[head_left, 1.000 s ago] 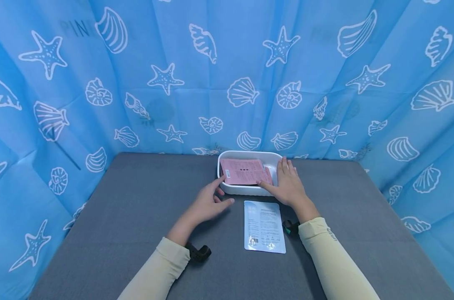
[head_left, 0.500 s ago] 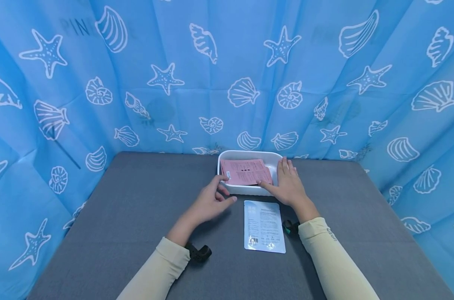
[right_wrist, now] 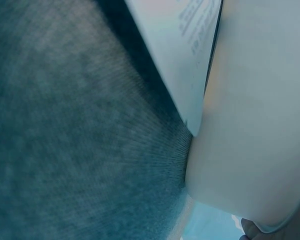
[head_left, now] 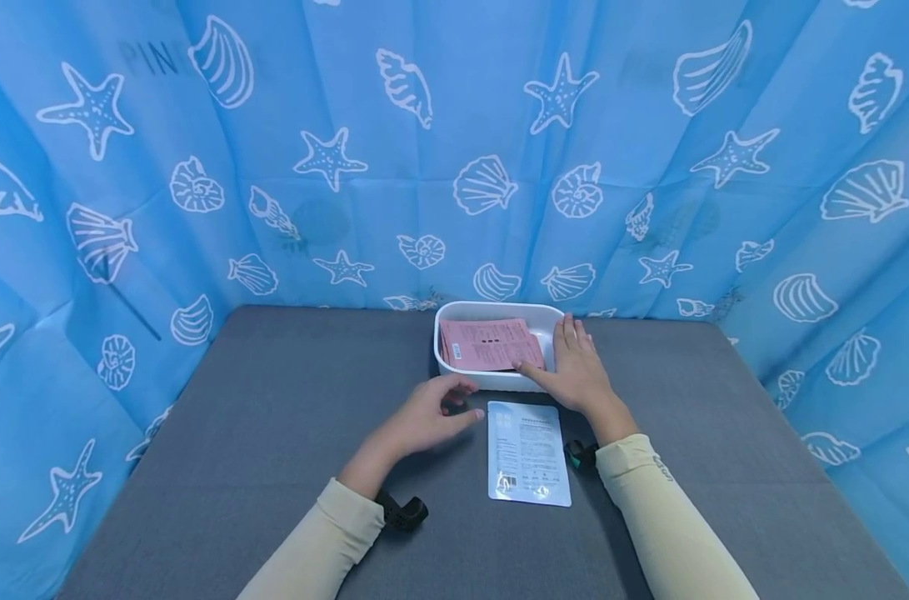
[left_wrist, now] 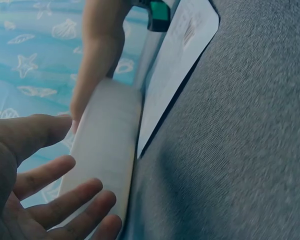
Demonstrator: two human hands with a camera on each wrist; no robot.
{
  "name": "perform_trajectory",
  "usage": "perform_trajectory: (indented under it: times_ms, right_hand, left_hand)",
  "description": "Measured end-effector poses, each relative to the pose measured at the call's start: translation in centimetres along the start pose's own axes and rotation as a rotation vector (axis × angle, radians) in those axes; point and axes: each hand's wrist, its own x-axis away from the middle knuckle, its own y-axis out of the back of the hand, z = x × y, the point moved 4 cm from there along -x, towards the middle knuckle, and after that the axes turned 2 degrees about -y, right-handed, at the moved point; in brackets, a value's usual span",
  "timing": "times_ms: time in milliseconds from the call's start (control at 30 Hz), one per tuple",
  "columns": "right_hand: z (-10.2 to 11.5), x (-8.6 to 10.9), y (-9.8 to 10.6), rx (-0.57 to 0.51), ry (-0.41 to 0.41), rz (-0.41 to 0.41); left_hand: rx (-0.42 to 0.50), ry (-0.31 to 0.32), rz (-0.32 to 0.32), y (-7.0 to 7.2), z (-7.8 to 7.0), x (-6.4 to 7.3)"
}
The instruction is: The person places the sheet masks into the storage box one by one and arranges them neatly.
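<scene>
A white plastic tub [head_left: 499,382] stands at the table's back, with flat pink packets [head_left: 487,343] lying inside it. My right hand [head_left: 577,375] rests over the tub's right end, its fingers straight and its thumb reaching across the front rim. Just off the front left corner is my left hand [head_left: 427,417], fingers loosely bent around nothing; the left wrist view shows the fingers [left_wrist: 65,200] spread in front of the tub's wall [left_wrist: 107,130]. Between the hands, in front of the tub, a pale blue and white pouch [head_left: 529,458] lies flat with its printed side up.
Grey cloth covers the table [head_left: 289,400]. A blue curtain [head_left: 424,167] with white shells and starfish hangs close behind the tub and along both sides. Black wrist devices [head_left: 403,512] sit under both forearms, the right one beside the pouch.
My left hand has drawn away from the tub's left front rim, moving slightly right and towards me. My right hand, the tub and the pouch have stayed in place.
</scene>
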Motion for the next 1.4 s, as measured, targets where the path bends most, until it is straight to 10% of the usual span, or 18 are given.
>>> perform_trajectory:
  times_ms: [600,1400]
  right_hand:
    - [-0.3,0.1,-0.4,0.018,-0.006,-0.017]
    - [-0.1,0.0,0.0,0.03,-0.006,-0.005]
  left_hand:
    - [-0.11,-0.039,0.118,-2.8,-0.5,-1.7]
    - [-0.409,-0.07,0.12,-5.7,-1.4,-2.8]
